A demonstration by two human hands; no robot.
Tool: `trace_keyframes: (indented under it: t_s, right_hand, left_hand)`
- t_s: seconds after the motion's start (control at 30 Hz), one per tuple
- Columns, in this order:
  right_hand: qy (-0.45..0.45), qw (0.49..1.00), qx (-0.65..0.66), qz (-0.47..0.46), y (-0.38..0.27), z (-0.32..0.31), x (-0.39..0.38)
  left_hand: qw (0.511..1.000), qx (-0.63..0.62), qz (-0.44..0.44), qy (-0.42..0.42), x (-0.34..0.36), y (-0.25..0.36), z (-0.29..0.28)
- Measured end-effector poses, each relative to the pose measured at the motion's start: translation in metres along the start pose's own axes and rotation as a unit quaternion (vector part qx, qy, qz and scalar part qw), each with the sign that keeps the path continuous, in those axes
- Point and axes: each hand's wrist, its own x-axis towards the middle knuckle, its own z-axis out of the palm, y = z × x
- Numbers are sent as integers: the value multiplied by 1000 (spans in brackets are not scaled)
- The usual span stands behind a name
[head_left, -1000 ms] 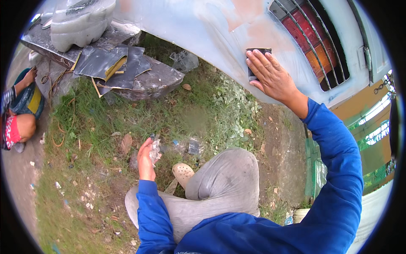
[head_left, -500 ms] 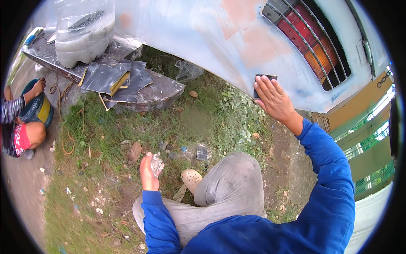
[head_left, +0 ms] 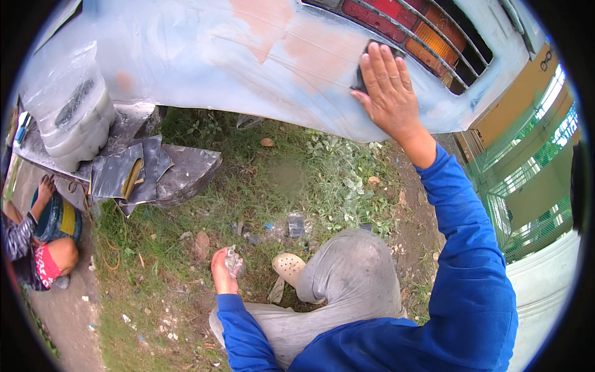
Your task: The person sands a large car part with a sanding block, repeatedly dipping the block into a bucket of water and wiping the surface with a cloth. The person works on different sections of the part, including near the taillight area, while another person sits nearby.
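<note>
The right hand (head_left: 387, 84) is pressing flat, fingers spread, on a dark rectangular sanding pad (head_left: 364, 71) against the pale blue vehicle body panel (head_left: 248, 62), beside the red tail light (head_left: 409, 28). The left hand (head_left: 223, 270) is clutching a small crumpled greyish piece (head_left: 234, 260) above the grass (head_left: 297, 180).

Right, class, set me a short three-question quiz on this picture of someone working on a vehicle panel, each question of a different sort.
1. True or false: the right hand presses a dark pad flat against the pale blue panel.
2. Multiple choice: the left hand is A) on the panel, B) low over the grass, holding a small crumpled clear thing, C) on the tail light grille.
3. Fill in: the dark sheets lie on a ____ at the left, beside a clear plastic bag.

Key: 1 true; 2 B; 3 slab.
</note>
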Motion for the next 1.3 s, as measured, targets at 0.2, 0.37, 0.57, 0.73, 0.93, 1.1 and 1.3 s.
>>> trace_keyframes:
  t_s: [0.2, 0.37, 0.57, 0.73, 0.93, 1.1, 1.3]
  right_hand:
    - [-6, 959, 75, 275, 8, -35, -141]
    - [-285, 861, 409, 102, -161, -36, -81]
    - [-560, 623, 546, -7, -330, 75, -137]
    - [-564, 219, 712, 357, -428, 33, -143]
    - [-420, -91, 788, 440, -464, 45, -155]
    - [-507, 263, 718, 398, -433, 57, -101]
    - [-505, 573, 642, 68, -360, 62, -47]
  left_hand:
    - [996, -81, -13, -25, -8, 5, 11]
    - [994, -106, 31, -1, 8, 14, 10]
    - [991, 22, 123, -36, 0, 24, 75]
    - [988, 95, 112, -39, 6, -14, 66]
    - [994, 100, 30, -13, -9, 12, 58]
    - [991, 58, 113, -46, 2, 13, 6]
    - [987, 101, 119, -47, 1, 14, 21]
